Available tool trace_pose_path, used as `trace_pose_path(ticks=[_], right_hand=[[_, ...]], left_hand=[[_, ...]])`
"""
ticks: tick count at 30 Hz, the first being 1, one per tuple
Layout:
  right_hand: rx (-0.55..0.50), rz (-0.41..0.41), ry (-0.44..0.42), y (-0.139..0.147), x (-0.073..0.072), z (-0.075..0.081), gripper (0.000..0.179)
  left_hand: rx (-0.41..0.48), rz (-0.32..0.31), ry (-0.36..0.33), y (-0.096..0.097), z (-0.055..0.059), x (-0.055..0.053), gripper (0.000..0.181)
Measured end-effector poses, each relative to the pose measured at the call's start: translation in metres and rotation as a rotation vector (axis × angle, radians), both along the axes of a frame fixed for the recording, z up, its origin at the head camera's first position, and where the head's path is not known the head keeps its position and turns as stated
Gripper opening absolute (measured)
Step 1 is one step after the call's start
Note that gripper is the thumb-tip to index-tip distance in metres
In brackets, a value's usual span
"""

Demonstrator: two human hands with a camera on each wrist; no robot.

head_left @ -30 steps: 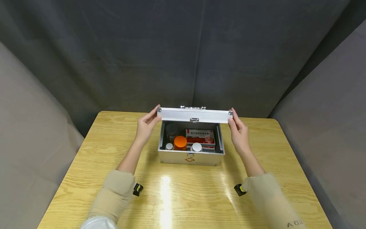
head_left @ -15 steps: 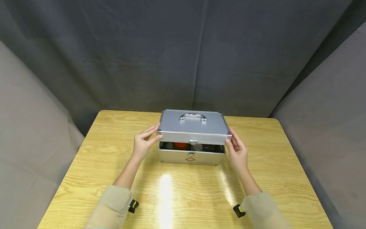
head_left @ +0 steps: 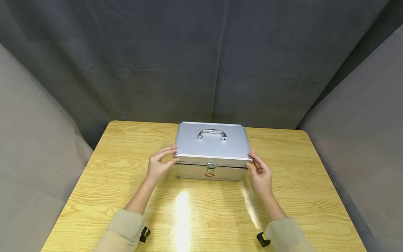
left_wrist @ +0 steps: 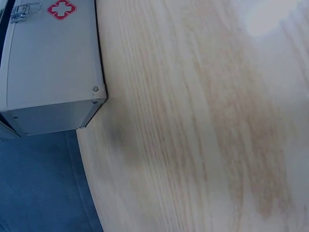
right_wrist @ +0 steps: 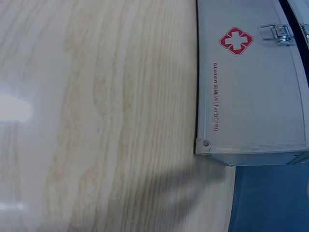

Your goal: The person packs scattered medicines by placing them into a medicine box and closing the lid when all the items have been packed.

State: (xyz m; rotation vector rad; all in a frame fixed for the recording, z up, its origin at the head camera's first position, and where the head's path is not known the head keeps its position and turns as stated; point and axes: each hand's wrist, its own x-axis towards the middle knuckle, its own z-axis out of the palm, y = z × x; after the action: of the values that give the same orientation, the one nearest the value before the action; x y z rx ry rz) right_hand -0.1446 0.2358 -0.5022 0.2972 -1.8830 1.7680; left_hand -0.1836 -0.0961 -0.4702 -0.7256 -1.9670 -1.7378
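Note:
A silver first-aid box (head_left: 189, 172) with a red cross on its front stands at the table's far middle. Its lid (head_left: 196, 147), topped by a chrome handle (head_left: 212, 132), lies almost down on the body, with a thin dark gap along the front seam. At the lid's front left corner, my left hand (head_left: 158, 166) holds the edge between thumb and fingers. My right hand (head_left: 262, 175) pinches the front right corner likewise. The front latch (head_left: 211, 166) hangs at the middle, unfastened. Both wrist views show the box front, and the contents are hidden.
The box stands on a wood-grain table (head_left: 201, 217) with a bright glare stripe in front. A dark grey curtain (head_left: 157, 70) hangs behind the table's back edge. Light grey panels (head_left: 31, 133) flank both sides.
Both hands have brought the raised lid forward and down. The bottles and the red-and-white carton seen inside earlier are now covered.

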Motion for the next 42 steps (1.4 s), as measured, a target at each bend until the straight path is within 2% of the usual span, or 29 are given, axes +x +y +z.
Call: trace_pose_path(ticks=[5,9,15,20,27,30,34,38,42], right_hand=[[-0.016,-0.001,0.001,0.001,0.0,-0.009,0.035],[0.004,0.006,0.046,0.001,0.0,-0.011,0.033],[0.1,-0.028,0.085,-0.001,0.002,-0.012,0.033],[0.171,-0.076,0.098,-0.005,0.004,-0.014,0.036],[0.245,-0.124,0.113,-0.005,0.002,-0.022,0.037],[0.26,-0.14,0.094,-0.005,0.002,-0.025,0.036],[0.278,-0.152,0.109,-0.006,0.001,-0.027,0.038],[0.295,-0.165,0.148,-0.006,0.002,-0.026,0.042],[0.313,-0.161,0.136,-0.007,0.005,-0.022,0.043]], left_hand=[[-0.023,0.018,0.036,0.002,-0.004,0.002,0.032],[-0.047,0.024,0.059,0.003,-0.005,0.003,0.032],[-0.121,0.06,0.179,0.006,-0.008,0.004,0.03],[-0.149,0.079,0.227,0.005,-0.013,0.005,0.032],[-0.169,0.104,0.266,-0.001,-0.044,-0.007,0.035],[-0.186,0.11,0.268,-0.002,-0.048,-0.008,0.036],[-0.215,0.128,0.28,-0.001,-0.042,-0.005,0.037],[-0.217,0.125,0.295,0.003,-0.025,0.003,0.035],[-0.211,0.117,0.254,0.005,-0.009,0.01,0.029]])
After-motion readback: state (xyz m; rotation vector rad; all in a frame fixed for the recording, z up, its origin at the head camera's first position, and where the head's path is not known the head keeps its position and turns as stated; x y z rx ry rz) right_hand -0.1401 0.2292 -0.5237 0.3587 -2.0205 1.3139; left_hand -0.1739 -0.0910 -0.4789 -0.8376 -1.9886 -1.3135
